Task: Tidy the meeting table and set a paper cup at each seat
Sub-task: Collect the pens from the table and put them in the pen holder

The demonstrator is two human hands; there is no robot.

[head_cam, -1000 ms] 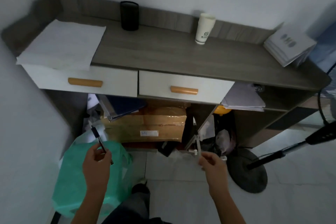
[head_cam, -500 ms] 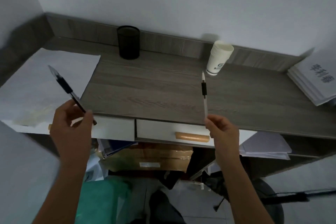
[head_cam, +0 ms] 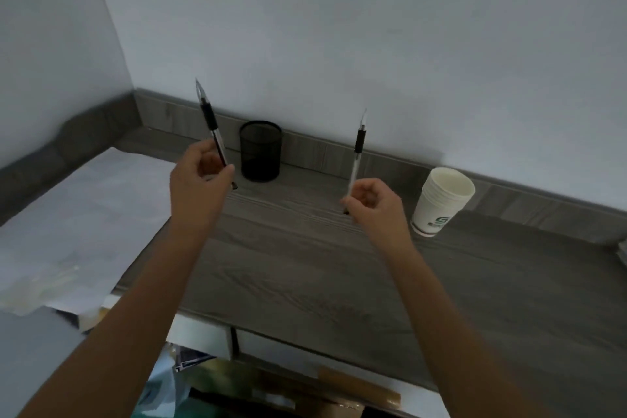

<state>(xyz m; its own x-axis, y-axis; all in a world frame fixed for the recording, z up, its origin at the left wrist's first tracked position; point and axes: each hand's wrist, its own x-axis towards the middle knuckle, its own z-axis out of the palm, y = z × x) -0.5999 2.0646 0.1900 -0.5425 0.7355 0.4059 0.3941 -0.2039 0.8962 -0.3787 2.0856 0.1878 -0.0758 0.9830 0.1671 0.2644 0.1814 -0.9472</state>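
My left hand (head_cam: 198, 185) pinches a black-gripped pen (head_cam: 210, 122) that points up, just left of a black mesh pen holder (head_cam: 260, 151) standing at the back of the grey wooden sideboard (head_cam: 305, 282). In my right hand (head_cam: 375, 202) I pinch a second pen (head_cam: 358, 149), tip up, to the right of the holder. A stack of white paper cups (head_cam: 441, 202) with a green logo stands upright on the sideboard, right of my right hand.
A large white sheet of paper (head_cam: 78, 220) covers the left end of the sideboard. White drawer fronts (head_cam: 203, 338) run under its front edge, with cardboard and clutter below. The wall corner closes the space at the back left.
Both hands have risen from near the floor and moved forward over the sideboard with their pens, toward the pen holder. The view has tilted up and drawn closer.
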